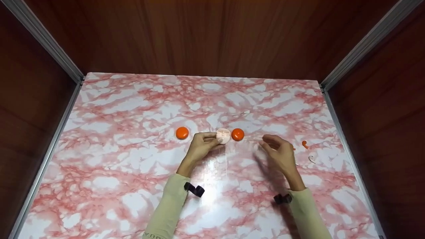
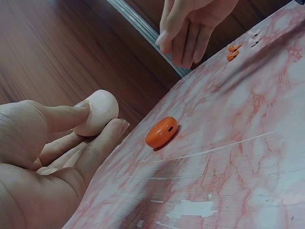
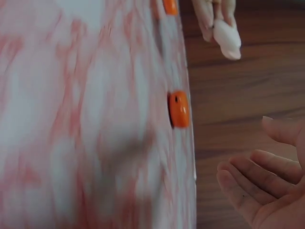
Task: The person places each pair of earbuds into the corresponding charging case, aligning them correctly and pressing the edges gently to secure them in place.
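1. Between wooden walls (image 1: 199, 39) with metal rails (image 1: 43, 39) sits a scratched, red-and-white marbled table (image 1: 99, 212).
2. Two orange cases (image 1: 182, 133) lie well inside its edges, with space between them.
3. One pale case (image 1: 224, 134), pinched in the left hand (image 1: 201, 146), is above the table, near the right-hand orange case.
4. Open space separates that orange case from the right hand (image 1: 280, 153), its fingers loosely spread.
5. Two orange earbuds (image 1: 304, 143) and white earbuds (image 2: 254, 42), too small to count, lie toward the right edge.
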`<state>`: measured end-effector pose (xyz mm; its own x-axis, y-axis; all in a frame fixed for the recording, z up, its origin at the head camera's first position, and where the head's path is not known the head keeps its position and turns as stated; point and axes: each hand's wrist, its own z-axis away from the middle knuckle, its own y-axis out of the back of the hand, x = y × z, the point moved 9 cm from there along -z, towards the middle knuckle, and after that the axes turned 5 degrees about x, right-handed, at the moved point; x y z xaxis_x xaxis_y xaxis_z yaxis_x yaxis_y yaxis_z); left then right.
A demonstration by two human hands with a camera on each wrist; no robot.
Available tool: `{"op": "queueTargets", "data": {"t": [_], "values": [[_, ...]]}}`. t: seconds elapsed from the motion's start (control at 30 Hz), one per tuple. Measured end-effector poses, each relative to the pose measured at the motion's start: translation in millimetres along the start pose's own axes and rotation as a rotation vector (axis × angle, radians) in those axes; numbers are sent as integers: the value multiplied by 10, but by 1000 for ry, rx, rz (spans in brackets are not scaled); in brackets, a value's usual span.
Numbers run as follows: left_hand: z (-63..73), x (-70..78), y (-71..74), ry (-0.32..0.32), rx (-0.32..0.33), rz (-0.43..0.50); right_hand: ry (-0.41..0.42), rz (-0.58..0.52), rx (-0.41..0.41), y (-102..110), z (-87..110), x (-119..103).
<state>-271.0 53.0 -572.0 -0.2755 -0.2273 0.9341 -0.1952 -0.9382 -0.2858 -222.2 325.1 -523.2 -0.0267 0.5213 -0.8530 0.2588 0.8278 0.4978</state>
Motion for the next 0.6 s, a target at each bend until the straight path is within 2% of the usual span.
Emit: {"op": "queueTargets", "data": {"t": [0.17,0.3,0.6], "values": [[-5,-21,-3,14,-6,17,93,97,21,216,71,32],[-5,-28,-6,20,-8,27,153,209,26,360,151,152],[-6,-73,8,25,5,41,293,406,21,560,261,315]]}}
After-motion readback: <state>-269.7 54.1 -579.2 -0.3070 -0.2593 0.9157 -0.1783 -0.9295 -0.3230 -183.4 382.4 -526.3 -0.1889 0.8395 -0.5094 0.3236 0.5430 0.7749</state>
